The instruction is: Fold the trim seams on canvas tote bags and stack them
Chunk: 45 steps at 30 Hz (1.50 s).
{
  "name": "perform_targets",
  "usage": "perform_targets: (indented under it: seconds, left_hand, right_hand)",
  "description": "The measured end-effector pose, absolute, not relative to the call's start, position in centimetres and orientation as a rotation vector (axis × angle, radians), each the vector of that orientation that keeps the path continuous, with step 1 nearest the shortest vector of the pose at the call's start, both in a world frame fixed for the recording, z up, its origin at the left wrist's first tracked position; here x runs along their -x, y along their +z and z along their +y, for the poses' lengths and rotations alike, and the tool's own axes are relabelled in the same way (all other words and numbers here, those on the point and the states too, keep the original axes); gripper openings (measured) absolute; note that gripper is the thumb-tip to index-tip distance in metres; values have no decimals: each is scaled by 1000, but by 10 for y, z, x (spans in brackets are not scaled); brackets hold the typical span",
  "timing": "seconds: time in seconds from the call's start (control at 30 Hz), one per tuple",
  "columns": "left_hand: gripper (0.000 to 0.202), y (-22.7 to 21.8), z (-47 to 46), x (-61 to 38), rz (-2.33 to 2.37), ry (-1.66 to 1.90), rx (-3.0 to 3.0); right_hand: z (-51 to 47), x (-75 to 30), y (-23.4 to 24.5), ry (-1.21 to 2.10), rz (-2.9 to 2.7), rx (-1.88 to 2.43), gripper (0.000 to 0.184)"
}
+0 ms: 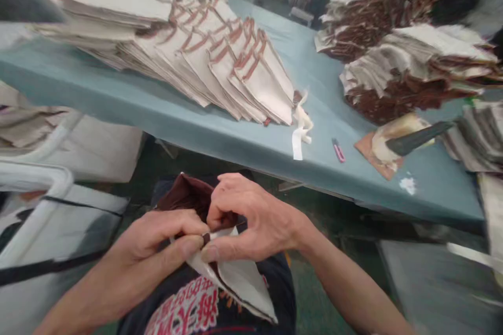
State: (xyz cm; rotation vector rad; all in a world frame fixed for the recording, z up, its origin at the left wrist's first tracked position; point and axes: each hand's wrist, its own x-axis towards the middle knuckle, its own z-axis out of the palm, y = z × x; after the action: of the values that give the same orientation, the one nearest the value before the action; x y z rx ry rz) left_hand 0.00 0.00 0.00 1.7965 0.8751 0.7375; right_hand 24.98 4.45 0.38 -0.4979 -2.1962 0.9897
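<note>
My left hand [168, 241] and my right hand [251, 220] meet over my lap, both closed on one cloth piece [247, 282]. It is white fabric with brown trim, and its brown inner side [184, 191] shows behind my fingers. Thumb and forefinger of each hand pinch the trimmed edge close together. Part of the fold is hidden under my fingers. Below the piece lies a dark apron [188, 306] with red and white lettering.
On the blue-covered table [176, 125], overlapping white cloth pieces [220, 57] with brown trim lie left. Brown and white stacks [408, 73] stand right. Near the edge are white strips [302, 128], a pink thread snipper [338, 151] and a dark-handled tool [420, 137]. A white-framed container [58, 178] stands left.
</note>
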Motion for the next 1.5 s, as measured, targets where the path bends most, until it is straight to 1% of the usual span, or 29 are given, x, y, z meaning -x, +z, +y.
perform_targets:
  seconds: [0.13,0.3,0.37,0.47,0.57,0.7,0.87,1.03,1.13,1.23,1.33,1.43,1.5]
  left_hand:
    - [26,5,-2,8,915,737,-1904]
    - [28,15,6,3,915,772,-2140]
    - [27,21,10,-1,916,795,-2219]
    - [25,26,13,-4,953,810,-2287]
    - [26,26,11,-5,966,802,-2382]
    - [31,21,5,-6,928,869,-2530]
    - [25,7,1,-3,882,896,-2610]
    - [39,-9,3,2,858,895,-2675]
    - [41,-6,0,2,824,883,-2666]
    - [38,2,-7,0,836,895,-2587]
    - [29,7,-17,0,956,949,-2453]
    - [15,6,-22,1,1118,948,-2242]
    - [13,8,-23,-1,1175,884,-2104]
  right_hand:
    - [43,-247,4,1064,-2245,562,47]
    - [36,-251,22,996,-2386,772,29]
    - [33,-252,30,1027,-2430,868,21]
    - [30,-249,37,1082,-2417,1006,12]
    - [29,-245,35,1079,-2322,1107,6]
    - [25,-240,24,1156,-2077,1113,6]
    - [10,-229,3,1297,-1728,1149,7]
    - [-5,-221,-8,1624,-1341,1140,17]
    - [-8,-221,-5,1854,-1168,1054,23]
    - [-7,-225,3,1966,-1156,1002,26]
    - [-3,-230,15,1892,-1367,1018,19]
    - [0,-234,27,1593,-1670,1085,10]
    - [1,-237,31,1390,-1834,1071,8]
